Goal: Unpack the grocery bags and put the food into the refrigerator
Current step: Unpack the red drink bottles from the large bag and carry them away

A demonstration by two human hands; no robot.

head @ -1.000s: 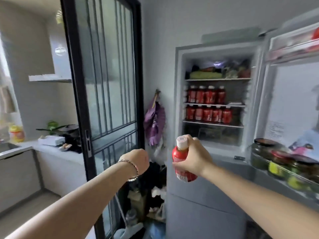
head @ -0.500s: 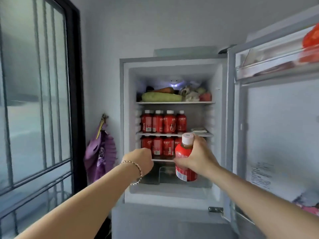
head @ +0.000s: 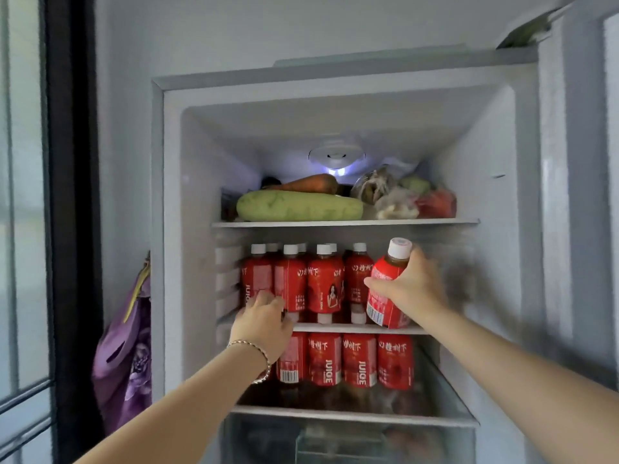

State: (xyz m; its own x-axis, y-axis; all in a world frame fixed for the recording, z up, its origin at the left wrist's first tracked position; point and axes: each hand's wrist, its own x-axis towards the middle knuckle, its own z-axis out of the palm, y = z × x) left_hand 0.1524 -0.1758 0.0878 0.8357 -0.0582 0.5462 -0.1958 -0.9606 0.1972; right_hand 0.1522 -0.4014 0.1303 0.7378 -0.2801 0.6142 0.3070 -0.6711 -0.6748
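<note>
Gripping a tilted red-labelled, white-capped plastic bottle (head: pixel 390 267), the right hand (head: pixel 413 286) may topple the standing red bottles (head: pixel 321 283) just left of its grip.

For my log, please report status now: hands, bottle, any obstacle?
Right hand grips red bottle, tilted, at middle shelf's right end. Left hand touches shelved bottles at left. Right end looks free.
</note>
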